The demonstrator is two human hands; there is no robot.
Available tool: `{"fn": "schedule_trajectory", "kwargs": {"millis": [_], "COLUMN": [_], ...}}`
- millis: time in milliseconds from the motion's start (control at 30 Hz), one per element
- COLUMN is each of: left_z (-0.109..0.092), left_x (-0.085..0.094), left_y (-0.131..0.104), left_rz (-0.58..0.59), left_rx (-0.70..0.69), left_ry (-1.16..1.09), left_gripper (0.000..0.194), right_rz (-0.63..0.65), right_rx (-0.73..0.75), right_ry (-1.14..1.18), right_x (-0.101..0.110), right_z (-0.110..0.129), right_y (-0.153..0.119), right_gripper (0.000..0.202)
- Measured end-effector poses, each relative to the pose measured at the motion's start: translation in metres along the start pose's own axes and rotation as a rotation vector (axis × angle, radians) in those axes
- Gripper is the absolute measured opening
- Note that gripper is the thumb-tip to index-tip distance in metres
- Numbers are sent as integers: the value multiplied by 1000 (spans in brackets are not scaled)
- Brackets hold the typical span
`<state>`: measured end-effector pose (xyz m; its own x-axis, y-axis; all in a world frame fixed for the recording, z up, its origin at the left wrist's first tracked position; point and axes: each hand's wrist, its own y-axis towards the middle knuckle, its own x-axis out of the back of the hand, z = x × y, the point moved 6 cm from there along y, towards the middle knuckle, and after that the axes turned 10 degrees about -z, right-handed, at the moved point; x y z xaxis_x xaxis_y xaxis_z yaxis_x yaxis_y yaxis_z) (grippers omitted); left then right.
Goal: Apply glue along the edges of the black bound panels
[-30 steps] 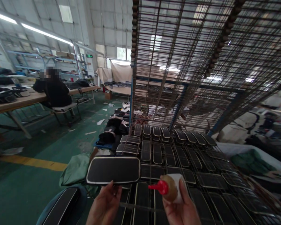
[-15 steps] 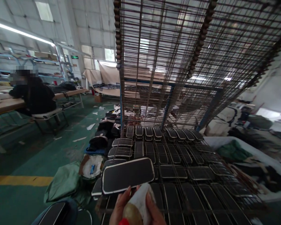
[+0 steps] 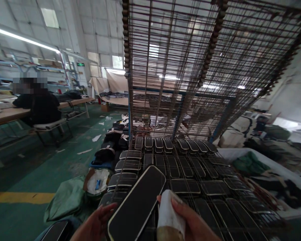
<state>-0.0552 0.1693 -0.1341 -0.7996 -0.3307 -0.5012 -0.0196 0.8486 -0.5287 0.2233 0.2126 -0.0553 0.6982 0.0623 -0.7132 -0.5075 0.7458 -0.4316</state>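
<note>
My right hand [image 3: 187, 214] is wrapped round a white-and-tan bottle-like object [image 3: 171, 212], white at its far end and tan at its near end. In front of me lies a long black panel [image 3: 137, 204] with rounded corners and a pale rim, slanting up to the right over the rack. Beside its lower left edge is my left hand [image 3: 96, 219], fingers stretched out; whether they touch the edge I cannot tell. The right fingertips are close to the panel's right edge. Many similar black panels [image 3: 185, 185] lie in rows on the wire rack beneath.
Raised wire racks [image 3: 175, 60] tilt up behind the panels. At left are a round tub [image 3: 96, 180] with a blue item in it, a green cloth bag [image 3: 65, 197] and dark bundles [image 3: 105, 152]. A person [image 3: 41, 100] sits at a table; a white bin [image 3: 291, 174] stands right.
The black panel has turned from lying crosswise to slanting. My left hand has come away from the bottle-like object to the left; my right hand has moved right with it.
</note>
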Motion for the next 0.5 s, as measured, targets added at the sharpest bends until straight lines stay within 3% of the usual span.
{"fn": "schedule_trajectory", "kwargs": {"millis": [67,133,200,267,367,500], "left_z": [-34,-52,-58,-55,-46,-35], "left_x": [-37,-74,-108,-129,-136,-117], "left_y": [-18,-30,-36,-35,-24,-6], "left_rz": [147,229,338,366,262,11], "left_rx": [-52,-70,-82,-97,-144,-222], "left_ry": [141,297,369,369,255,52], "left_gripper": [43,35,37,44,43,32], "right_rz": [26,65,115,136,58,-138], "right_rx": [2,13,36,76,171,366], "right_ry": [-69,-141,-221,-294,-388,-526], "right_x": [-8,-20,-35,-46,-50,-36], "right_z": [9,16,24,31,41,45], "right_y": [-1,-2,-1,0,2,0], "right_gripper": [50,45,40,38,41,56]}}
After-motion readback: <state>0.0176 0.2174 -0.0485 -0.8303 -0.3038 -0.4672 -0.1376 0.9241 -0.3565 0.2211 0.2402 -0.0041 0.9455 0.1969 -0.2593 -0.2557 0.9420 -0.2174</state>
